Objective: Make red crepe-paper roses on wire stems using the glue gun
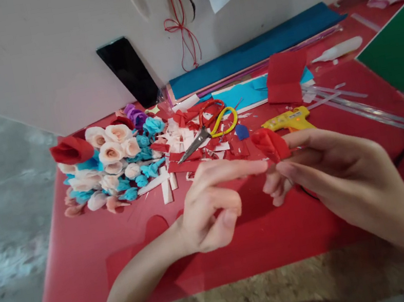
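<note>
grip at your right hand (353, 187): thumb and fingers are pinched on a red paper flower (269, 144), taking it by its near right side. that hold appears chosen to spare the petals and leave them exposed towards your other hand. the flower is raised over the red table (76, 277), in front of the yellow glue gun (286, 119).

your left hand (208, 212) has its index finger stretched out to the flower's lower edge; whether it touches or stops just beside cannot be told. its other fingers are curled in, probably to keep them out of the way. nothing shows in them, though you could be hiding something small in the curl; cannot confirm.

surroundings: paper flowers (111, 153) lie bunched at your far left, apart from both hands, a spot that likely protects them from crushing. scissors (204, 132) rest on top of paper scraps (177, 142), easy to find there. the glue gun lies on its side just beyond your right hand, presumably for short reach. a phone (129, 72) leans against the wall, probably to stay off your working surface.
</note>
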`<action>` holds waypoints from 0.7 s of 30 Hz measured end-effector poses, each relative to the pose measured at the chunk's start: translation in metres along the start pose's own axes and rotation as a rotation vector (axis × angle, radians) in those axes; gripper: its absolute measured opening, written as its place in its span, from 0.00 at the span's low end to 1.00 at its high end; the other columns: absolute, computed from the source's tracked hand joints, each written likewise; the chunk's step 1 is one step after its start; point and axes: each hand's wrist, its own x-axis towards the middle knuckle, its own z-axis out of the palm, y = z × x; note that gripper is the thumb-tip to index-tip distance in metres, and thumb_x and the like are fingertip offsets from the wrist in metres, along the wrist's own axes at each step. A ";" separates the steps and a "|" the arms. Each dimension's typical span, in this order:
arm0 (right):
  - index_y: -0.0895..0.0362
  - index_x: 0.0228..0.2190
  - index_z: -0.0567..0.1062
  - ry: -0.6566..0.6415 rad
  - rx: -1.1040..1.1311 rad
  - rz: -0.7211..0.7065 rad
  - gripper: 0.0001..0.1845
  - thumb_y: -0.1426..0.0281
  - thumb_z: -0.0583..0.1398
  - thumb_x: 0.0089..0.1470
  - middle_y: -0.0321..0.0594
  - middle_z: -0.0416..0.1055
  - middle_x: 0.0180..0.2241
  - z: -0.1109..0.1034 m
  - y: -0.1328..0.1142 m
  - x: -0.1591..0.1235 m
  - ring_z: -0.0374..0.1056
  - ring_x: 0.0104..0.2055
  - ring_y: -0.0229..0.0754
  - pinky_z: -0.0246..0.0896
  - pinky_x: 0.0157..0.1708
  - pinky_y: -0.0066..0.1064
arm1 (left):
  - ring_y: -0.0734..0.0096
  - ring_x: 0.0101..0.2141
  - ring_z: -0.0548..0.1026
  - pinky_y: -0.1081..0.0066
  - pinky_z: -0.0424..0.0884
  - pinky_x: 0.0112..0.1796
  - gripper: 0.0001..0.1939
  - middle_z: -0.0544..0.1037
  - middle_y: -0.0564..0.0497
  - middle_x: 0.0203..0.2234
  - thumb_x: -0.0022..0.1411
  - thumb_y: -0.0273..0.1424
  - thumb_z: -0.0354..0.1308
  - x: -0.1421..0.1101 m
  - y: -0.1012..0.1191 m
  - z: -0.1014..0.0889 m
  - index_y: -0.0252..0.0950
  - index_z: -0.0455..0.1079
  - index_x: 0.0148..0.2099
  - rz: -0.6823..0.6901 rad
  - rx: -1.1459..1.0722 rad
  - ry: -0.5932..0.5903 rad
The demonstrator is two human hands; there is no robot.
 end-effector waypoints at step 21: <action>0.53 0.36 0.67 0.018 -0.259 -0.076 0.10 0.77 0.59 0.53 0.28 0.76 0.27 0.011 0.011 -0.007 0.74 0.29 0.32 0.70 0.29 0.15 | 0.78 0.19 0.64 0.74 0.63 0.23 0.03 0.64 0.58 0.17 0.57 0.29 0.61 -0.001 0.009 0.005 0.38 0.71 0.36 -0.423 -0.173 0.050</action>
